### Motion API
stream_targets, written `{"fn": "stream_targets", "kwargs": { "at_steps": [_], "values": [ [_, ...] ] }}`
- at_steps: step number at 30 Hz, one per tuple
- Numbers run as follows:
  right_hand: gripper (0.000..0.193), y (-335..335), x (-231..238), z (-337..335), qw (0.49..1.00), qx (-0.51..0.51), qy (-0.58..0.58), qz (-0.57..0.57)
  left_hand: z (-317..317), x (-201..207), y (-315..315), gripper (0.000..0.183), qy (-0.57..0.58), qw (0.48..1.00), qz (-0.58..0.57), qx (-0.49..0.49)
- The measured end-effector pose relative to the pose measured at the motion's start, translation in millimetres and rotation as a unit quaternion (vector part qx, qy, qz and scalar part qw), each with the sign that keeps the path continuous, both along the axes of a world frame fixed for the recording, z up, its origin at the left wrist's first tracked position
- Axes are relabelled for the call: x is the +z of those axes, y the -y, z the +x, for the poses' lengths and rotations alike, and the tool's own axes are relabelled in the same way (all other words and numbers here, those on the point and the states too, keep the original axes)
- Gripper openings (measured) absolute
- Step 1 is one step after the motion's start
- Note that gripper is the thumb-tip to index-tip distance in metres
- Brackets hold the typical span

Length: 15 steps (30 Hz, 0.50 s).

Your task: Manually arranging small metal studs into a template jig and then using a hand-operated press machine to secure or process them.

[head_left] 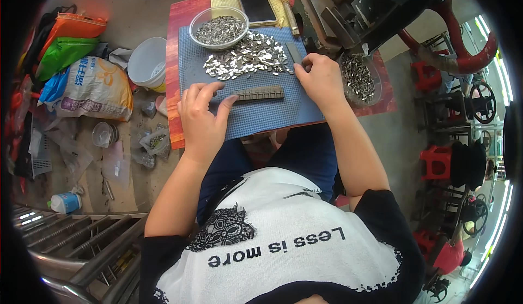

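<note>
A slotted dark metal bar (pixel 260 94) lies crosswise on a blue textured mat (pixel 261 119). My left hand (pixel 200 116) is at the bar's left end, fingers curved and apart, its thumb tip at the bar. To the right, my right hand (pixel 322 81) has thumb and forefinger closed at the lower end of a flat grey metal strip (pixel 293 52). Small shiny metal pieces (pixel 248 57) are spread in a loose pile beyond the bar. A clear round bowl (pixel 193 35) filled with similar pieces stands at the pile's upper left.
A phone (pixel 257 4) and a small brush (pixel 287 4) lie at the far edge. A heavy machine (pixel 370 15) with a red handwheel (pixel 468 58) stands far right. Another tub (pixel 377 88) of metal pieces sits beside my right forearm. Left are a white bucket (pixel 143 64) and sacks (pixel 103 91).
</note>
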State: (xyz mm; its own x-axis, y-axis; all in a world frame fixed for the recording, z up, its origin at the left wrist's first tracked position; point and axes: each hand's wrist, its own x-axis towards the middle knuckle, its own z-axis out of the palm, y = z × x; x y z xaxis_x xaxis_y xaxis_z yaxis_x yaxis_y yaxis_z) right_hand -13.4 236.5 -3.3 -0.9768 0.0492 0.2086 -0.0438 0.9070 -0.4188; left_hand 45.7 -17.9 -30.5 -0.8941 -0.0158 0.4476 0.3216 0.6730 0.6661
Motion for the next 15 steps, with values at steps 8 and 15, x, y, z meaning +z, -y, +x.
{"fn": "stream_targets", "kwargs": {
  "at_steps": [8,15],
  "values": [
    [0.031,4,4,-1,0.998,-0.043,0.014,-0.031,1,1,2,0.025,0.010,1.000,-0.019,-0.015],
    [0.030,13,10,1,0.997,-0.017,0.029,-0.074,1,3,2,0.033,0.020,0.998,-0.059,-0.021]
  ]
}}
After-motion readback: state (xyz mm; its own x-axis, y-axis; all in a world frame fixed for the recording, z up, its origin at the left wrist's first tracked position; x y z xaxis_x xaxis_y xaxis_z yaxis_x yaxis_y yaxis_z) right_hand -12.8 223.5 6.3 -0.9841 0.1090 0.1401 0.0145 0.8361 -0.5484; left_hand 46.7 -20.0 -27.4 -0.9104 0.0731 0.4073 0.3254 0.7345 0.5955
